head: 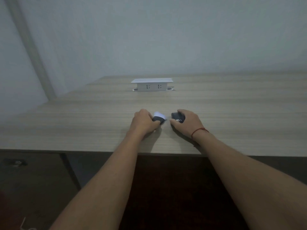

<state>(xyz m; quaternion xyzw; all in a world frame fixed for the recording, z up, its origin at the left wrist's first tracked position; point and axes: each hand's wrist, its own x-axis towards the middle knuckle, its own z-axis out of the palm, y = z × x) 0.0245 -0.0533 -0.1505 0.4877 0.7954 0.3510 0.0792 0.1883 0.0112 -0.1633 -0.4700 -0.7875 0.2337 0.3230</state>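
While both forearms reach up from the bottom of the frame across the near edge of the desk [83,123], the two hands sit close together just right of centre, each closed round a small dark piece. The left hand [142,121] has its fingers curled over a dark-based part [157,120] with a pale, whitish upper section that juts up and to the right, out of the fist; blur makes its exact form hard to tell. The right hand [188,121], with a red string [199,131] at the wrist, grips a dark rounded cap-like piece [178,117] bearing small white lettering, thumb low and fingers arched over its top.

The two pieces face each other across a narrow gap, not touching, at roughly the same height in the frame. The pale end of the left part points toward the dark piece on the right, so the line between them runs nearly level, left to right. Neither hand is clearly nearer; the gap lies midway between them.

Farther up the frame, well apart from the hands, a white socket box [152,85] stands on the desk before a plain wall.
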